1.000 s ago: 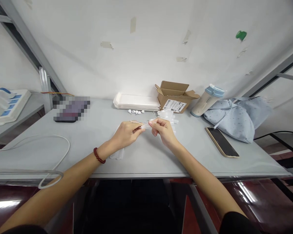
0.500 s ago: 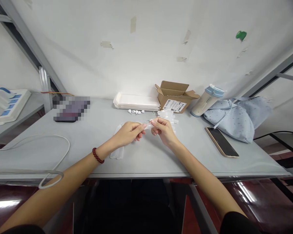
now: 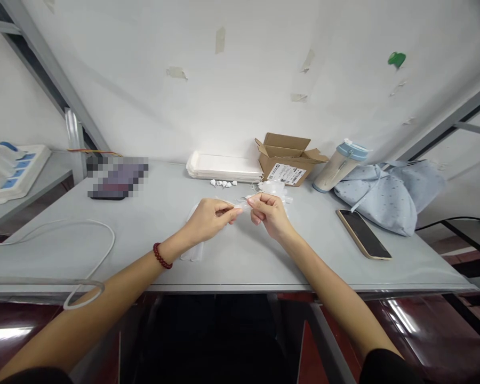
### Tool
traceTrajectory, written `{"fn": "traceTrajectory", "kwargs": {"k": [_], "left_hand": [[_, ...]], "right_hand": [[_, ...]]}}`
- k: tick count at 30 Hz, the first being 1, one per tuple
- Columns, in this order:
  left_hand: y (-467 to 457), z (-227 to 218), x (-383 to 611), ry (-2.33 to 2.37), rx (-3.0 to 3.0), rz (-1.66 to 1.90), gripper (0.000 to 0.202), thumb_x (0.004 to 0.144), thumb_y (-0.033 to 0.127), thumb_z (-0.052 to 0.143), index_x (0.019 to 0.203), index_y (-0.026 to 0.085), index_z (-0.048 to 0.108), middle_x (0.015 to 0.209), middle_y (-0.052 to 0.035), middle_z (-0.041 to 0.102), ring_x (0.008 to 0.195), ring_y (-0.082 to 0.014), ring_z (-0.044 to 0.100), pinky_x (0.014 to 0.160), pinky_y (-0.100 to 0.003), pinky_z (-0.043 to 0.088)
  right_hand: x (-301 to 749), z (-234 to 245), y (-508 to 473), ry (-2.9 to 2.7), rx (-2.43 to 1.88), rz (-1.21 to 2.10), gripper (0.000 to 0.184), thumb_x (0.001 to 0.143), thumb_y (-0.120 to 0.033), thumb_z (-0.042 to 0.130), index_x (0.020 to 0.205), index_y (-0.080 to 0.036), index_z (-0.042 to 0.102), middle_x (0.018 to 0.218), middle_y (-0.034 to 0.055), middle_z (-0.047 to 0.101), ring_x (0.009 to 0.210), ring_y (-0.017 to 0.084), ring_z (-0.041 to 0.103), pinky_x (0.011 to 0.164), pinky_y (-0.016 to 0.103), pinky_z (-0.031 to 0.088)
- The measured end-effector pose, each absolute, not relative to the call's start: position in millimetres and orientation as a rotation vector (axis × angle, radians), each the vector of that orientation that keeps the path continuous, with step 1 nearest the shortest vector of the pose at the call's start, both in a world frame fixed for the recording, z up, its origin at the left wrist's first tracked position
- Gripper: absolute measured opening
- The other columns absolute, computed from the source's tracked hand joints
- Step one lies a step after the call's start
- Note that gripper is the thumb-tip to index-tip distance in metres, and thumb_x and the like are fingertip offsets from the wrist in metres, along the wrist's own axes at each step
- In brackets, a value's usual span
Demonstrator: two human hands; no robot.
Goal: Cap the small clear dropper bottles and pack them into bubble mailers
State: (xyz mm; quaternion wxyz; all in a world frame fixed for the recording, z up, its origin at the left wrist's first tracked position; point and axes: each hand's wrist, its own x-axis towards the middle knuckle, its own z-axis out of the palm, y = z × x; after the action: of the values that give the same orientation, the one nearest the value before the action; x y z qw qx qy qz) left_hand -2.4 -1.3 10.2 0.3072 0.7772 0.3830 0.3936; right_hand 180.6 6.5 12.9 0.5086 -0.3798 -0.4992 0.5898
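At frame centre, the left hand (image 3: pixel 210 217) and the right hand (image 3: pixel 270 213) are hovering over the grey bench (image 3: pixel 152 213), their fingers (image 3: pixel 232 213) pinching a small clear piece (image 3: pixel 243 204) between them. A cardboard box (image 3: pixel 288 160) is sitting higher in the frame, and a phone (image 3: pixel 363 233) is lying at right.

**Head view.** A single camera worn on the head faces forward and down along both forearms. The grip, where left hand (image 3: pixel 212 217) and right hand (image 3: pixel 270 213) pinch a small clear piece (image 3: pixel 244 203), sits near frame centre, close to the lens. Beyond the grip stand a cardboard box (image 3: pixel 287 160) and the white wall (image 3: pixel 240 96). On the grey table (image 3: pixel 240 261) a phone (image 3: pixel 363 233) lies right of it and a white cable (image 3: pixel 112 241) left.
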Motion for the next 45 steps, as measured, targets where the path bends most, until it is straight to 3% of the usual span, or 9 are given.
{"fn": "traceTrajectory", "kwargs": {"k": [10, 18, 24, 29, 32, 39, 45], "left_hand": [[5, -5, 0, 0.898, 2.506, 1.233, 0.035, 0.093, 0.027, 0.053, 0.060, 0.017, 0.058, 0.064, -0.0033, 0.065, 0.059, -0.0147, 0.059, 0.060, -0.027, 0.045], [5, 3, -1, 1.107, 2.338, 1.168, 0.028, 0.094, 0.035, 0.048, 0.089, 0.018, 0.069, 0.091, -0.0072, 0.071, 0.081, -0.0179, 0.063, 0.065, -0.026, 0.047], [41, 6, -34, 1.427, 2.177, 1.089, 0.036, 0.088, 0.024, 0.035, 0.096, 0.018, 0.070, 0.108, -0.0071, 0.070, 0.105, -0.0222, 0.060, 0.095, -0.036, 0.045], [83, -12, -57, 1.326, 2.120, 0.851, 0.036, 0.079, 0.026, 0.044, 0.102, 0.021, 0.071, 0.137, -0.0052, 0.057, 0.128, -0.0255, 0.047, 0.111, -0.040, 0.033], [99, -22, -63, 1.218, 2.016, 0.798, 0.043, 0.077, 0.027, 0.042, 0.110, 0.021, 0.069, 0.147, -0.0069, 0.048, 0.136, -0.0256, 0.039, 0.111, -0.042, 0.032], [105, -33, -69, 1.144, 1.972, 0.770, 0.048, 0.084, 0.036, 0.036, 0.119, 0.022, 0.066, 0.153, -0.0073, 0.039, 0.134, -0.0268, 0.042, 0.104, -0.041, 0.039], [105, -33, -68, 1.275, 2.058, 0.699, 0.052, 0.075, 0.030, 0.041, 0.121, 0.027, 0.064, 0.153, -0.0028, 0.039, 0.138, -0.0301, 0.032, 0.105, -0.043, 0.038]], "right_hand": [[181, 11, 8, -1.195, -0.974, 1.410, 0.040, 0.057, -0.046, 0.084, 0.060, -0.017, 0.057, 0.038, -0.0110, 0.033, 0.033, 0.006, 0.037, 0.036, 0.023, 0.030], [186, 16, 12, -1.142, -0.934, 1.317, 0.039, 0.063, -0.048, 0.080, 0.063, -0.018, 0.055, 0.042, -0.0103, 0.033, 0.039, 0.006, 0.038, 0.043, 0.022, 0.031], [206, 22, 23, -1.099, -1.002, 0.951, 0.031, 0.071, -0.047, 0.073, 0.074, -0.019, 0.059, 0.049, -0.0072, 0.045, 0.045, 0.008, 0.042, 0.046, 0.022, 0.035], [224, 23, 31, -1.156, -1.093, 0.670, 0.031, 0.078, -0.050, 0.066, 0.084, -0.019, 0.064, 0.055, -0.0038, 0.054, 0.052, 0.010, 0.050, 0.049, 0.023, 0.039], [233, 21, 37, -1.198, -1.127, 0.605, 0.032, 0.080, -0.050, 0.063, 0.088, -0.019, 0.064, 0.059, -0.0024, 0.057, 0.056, 0.012, 0.054, 0.051, 0.024, 0.040], [244, 10, 49, -1.482, -1.249, 0.427, 0.026, 0.083, -0.040, 0.057, 0.094, -0.019, 0.068, 0.062, -0.0022, 0.059, 0.069, 0.016, 0.061, 0.069, 0.029, 0.042], [242, 4, 53, -1.634, -1.377, 0.295, 0.023, 0.083, -0.031, 0.055, 0.095, -0.020, 0.071, 0.074, 0.0021, 0.067, 0.071, 0.018, 0.058, 0.074, 0.032, 0.043]]}}
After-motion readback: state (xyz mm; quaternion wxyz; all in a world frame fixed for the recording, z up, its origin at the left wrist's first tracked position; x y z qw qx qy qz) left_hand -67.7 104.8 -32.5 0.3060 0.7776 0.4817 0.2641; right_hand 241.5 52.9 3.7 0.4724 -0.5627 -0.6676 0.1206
